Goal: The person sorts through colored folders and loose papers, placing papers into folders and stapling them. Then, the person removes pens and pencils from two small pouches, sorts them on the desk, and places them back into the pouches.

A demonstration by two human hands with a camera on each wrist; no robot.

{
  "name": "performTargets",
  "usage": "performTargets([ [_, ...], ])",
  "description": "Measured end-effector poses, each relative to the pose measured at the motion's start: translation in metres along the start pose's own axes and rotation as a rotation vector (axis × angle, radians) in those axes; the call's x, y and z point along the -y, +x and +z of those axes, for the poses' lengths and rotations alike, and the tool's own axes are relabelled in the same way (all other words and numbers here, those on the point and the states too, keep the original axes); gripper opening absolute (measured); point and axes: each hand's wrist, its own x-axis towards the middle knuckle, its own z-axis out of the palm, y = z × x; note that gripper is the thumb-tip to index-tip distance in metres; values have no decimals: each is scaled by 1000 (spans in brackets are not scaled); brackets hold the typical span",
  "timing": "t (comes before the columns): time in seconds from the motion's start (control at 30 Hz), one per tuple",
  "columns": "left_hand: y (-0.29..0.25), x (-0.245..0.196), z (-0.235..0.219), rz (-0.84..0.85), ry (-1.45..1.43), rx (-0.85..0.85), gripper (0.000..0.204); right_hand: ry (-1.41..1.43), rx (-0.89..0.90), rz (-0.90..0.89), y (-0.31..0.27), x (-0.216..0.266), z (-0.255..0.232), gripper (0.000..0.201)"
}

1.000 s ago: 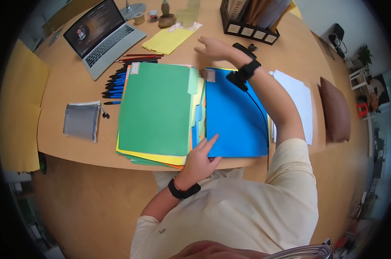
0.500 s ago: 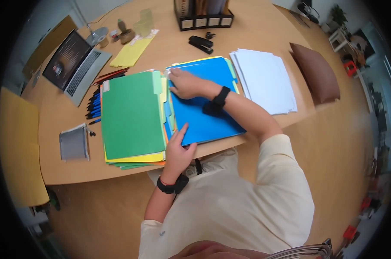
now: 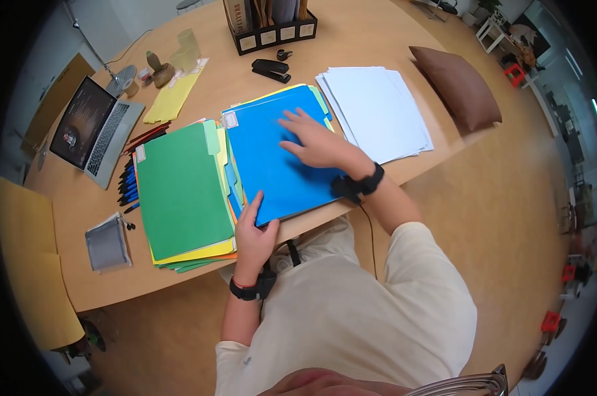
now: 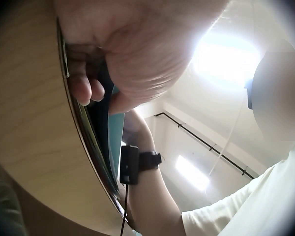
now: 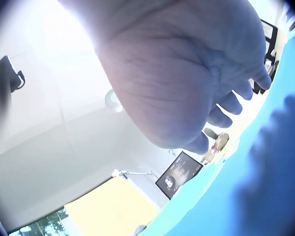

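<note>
The blue folder lies on a stack of folders, its white label at the upper left corner. Over its upper right part, my right hand is palm down with fingers spread; whether the palm touches is hidden in the head view, while the right wrist view shows a gap under the fingers. My left hand rests at the stack's lower left corner, index finger along the left edge and thumb at the lower edge; lower fingers bend beside it. A green folder tops the neighbouring stack on the left.
White papers lie right of the blue folder, near a brown cushion. Behind are a stapler and black file holder. Pens, a laptop, a grey pouch and yellow paper are at the left.
My right hand came back from beyond the folders to the blue folder's label corner, then moved right, uncovering the label. My left hand stays at the lower corner. The head view has shifted.
</note>
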Motion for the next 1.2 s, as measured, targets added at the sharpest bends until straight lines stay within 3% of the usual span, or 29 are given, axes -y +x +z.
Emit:
performTargets([
  [0.13,-1,-2,0,-4,-8,-1,63,34,-154,60,-45,-12,13,57],
  [0.23,-1,-3,0,-3,-13,2,63,31,-169,69,-67,0,23,54],
  [0.4,-2,-6,-1,23,-7,-2,63,72,-272,77,-80,-3,41,46],
  [0.5,-4,-23,-1,-61,-93,13,63,53,-302,49,-82,-5,44,42],
  [0.6,-6,-24,-2,22,-81,-15,60,84,-311,45,-83,-8,41,39],
  [0.7,0,13,1,312,155,-113,56,165,-350,84,-85,-17,34,37],
  [0.83,-6,9,4,28,-123,-141,44,206,-439,100,-91,-31,36,33],
  [0.9,-10,-16,2,-70,-312,-197,39,215,-466,99,-93,-36,39,32],
  [1.13,-15,-31,-36,-107,-347,-449,21,92,-463,68,-90,-33,42,31],
  [1.2,-19,-11,-58,-80,-304,-548,19,81,-454,70,-91,-31,42,30],
])
